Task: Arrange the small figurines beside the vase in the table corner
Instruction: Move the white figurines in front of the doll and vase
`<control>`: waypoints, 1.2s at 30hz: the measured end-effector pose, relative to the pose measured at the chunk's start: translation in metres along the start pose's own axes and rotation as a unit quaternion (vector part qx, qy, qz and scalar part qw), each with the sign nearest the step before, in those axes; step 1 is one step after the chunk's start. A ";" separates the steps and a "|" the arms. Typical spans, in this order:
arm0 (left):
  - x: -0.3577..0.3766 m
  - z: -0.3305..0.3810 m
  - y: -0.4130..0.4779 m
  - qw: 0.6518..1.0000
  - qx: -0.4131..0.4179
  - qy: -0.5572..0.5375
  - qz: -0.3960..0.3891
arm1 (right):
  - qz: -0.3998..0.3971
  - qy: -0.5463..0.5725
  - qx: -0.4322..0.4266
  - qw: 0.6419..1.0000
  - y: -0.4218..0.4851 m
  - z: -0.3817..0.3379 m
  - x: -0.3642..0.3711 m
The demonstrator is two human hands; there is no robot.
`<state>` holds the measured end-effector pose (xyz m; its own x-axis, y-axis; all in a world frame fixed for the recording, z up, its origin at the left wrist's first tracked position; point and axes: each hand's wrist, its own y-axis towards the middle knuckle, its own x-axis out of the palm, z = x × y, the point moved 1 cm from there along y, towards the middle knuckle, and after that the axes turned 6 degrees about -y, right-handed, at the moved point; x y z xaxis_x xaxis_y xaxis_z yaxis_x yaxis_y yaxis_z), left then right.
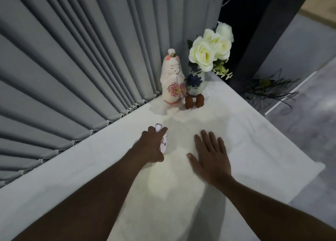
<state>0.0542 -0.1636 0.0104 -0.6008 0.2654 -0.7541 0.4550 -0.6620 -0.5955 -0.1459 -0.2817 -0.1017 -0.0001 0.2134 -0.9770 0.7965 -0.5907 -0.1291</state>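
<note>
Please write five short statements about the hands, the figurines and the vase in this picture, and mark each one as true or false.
1. The left hand is closed around a small white and pink figurine. True.
2. The right hand holds a figurine too. False: it is open and flat, fingers spread, holding nothing.
3. The tall white figurine stands upright to the left of the vase. True.
4. The two small brown figurines lie behind the vase. False: they stand in front of it, at its foot.
5. The vase is empty. False: it holds white flowers.
</note>
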 end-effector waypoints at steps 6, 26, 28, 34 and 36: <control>-0.013 0.034 0.049 0.996 0.091 0.016 0.006 | 0.012 0.001 0.001 1.000 0.001 -0.002 0.001; -0.024 0.071 0.096 0.977 0.195 0.083 0.008 | 0.064 0.025 0.006 0.998 0.003 0.001 0.002; -0.027 0.071 0.095 0.977 0.193 0.087 -0.003 | 0.062 0.024 0.004 0.998 0.002 0.001 0.002; -0.036 0.070 0.077 0.973 0.175 0.148 -0.007 | 0.064 0.024 0.000 0.998 0.003 0.003 0.002; -0.037 0.068 0.066 0.973 0.181 0.140 0.012 | 0.060 0.017 0.000 0.998 0.003 0.002 0.002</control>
<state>0.0617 -0.2642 0.0175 -0.3678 0.3934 -0.8426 0.1752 -0.8606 -0.4782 -0.1451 -0.2847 -0.1047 0.1155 0.1675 -0.9791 0.7893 -0.6138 -0.0119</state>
